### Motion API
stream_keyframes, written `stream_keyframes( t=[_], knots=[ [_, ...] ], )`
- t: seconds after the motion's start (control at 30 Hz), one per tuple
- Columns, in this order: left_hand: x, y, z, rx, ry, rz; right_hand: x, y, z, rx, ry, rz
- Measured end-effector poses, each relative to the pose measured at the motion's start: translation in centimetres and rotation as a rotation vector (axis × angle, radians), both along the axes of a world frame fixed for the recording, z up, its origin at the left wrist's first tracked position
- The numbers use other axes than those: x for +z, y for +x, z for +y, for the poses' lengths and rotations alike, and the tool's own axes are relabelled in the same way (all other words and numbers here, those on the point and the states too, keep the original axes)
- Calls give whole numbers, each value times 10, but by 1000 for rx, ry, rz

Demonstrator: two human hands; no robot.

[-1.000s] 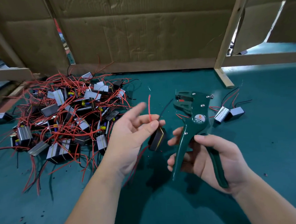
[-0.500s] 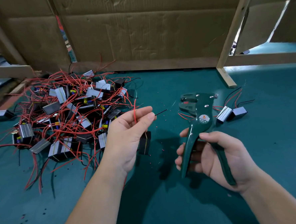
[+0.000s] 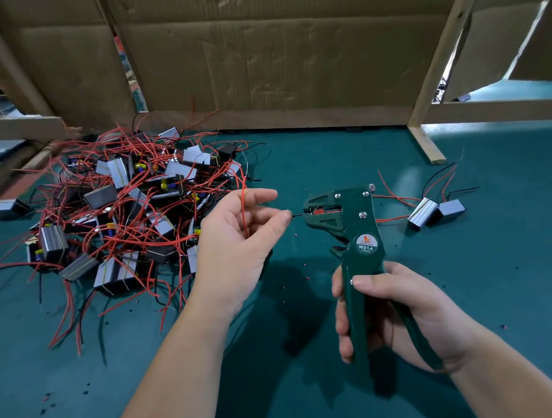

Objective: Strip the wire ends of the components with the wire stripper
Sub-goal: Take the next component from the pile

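- Left hand [image 3: 238, 243] pinches a thin black insulated wire [image 3: 297, 214] between thumb and forefinger, close to its tip, so the short free end is stiff enough for feeding
- Just past those fingertips the wire end enters the mouth of the dark green metal wire stripper [image 3: 357, 233]; its depth I cannot tell
- A thin red wire [image 3: 244, 207] rises between the same hand's fingers, held clear of the tool; the component itself is hidden under the palm
- Right hand [image 3: 400, 311] curls fingers and thumb round both handles, head upright and turned toward the left hand, ready, I judge, to squeeze
- Outward of the left hand lies a tangled heap of grey-and-black box components with red leads [image 3: 123, 211], probably waiting; two small grey box components [image 3: 430, 214] lie beyond the right hand, set apart, likely finished
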State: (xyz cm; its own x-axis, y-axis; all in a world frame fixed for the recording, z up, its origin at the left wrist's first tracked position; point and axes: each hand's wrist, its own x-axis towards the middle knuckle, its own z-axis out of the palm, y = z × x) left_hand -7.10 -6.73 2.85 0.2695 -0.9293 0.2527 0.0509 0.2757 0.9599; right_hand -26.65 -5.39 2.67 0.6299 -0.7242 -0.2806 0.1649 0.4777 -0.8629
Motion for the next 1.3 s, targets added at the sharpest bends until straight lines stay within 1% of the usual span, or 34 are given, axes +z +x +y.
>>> stream_keyframes(
  t=[0.1,0.2,0.27,0.37,0.47,0.57,0.7,0.73,0.87,1.1,1.17,1.3],
  knots=[
    [0,1,0,10,-2,-40,-1,5,4,-45,0,11],
    [-1,0,0,35,4,-191,-5,12,6,-148,0,41],
    [-4,-2,-1,61,26,-269,-6,13,5,-142,25,58],
    [-6,-4,-2,54,61,-264,-6,10,0,-131,110,-83],
    [-7,-2,0,16,62,-316,-7,4,-6,-181,89,-159],
    [-10,0,0,-19,63,-427,-7,0,-7,-142,89,-172],
    [-17,2,-3,26,29,-674,-6,0,-4,46,64,-205],
    [-19,3,-3,49,20,-675,-6,0,-3,78,58,-215],
    [-18,4,-1,73,47,-520,-6,2,-1,134,71,-219],
    [-12,2,0,128,-57,-556,-5,5,0,137,123,-224],
    [-9,3,0,136,-111,-520,-4,5,0,133,137,-237],
    [-8,0,1,73,-168,-474,-2,3,0,193,123,-281]
  ],
)
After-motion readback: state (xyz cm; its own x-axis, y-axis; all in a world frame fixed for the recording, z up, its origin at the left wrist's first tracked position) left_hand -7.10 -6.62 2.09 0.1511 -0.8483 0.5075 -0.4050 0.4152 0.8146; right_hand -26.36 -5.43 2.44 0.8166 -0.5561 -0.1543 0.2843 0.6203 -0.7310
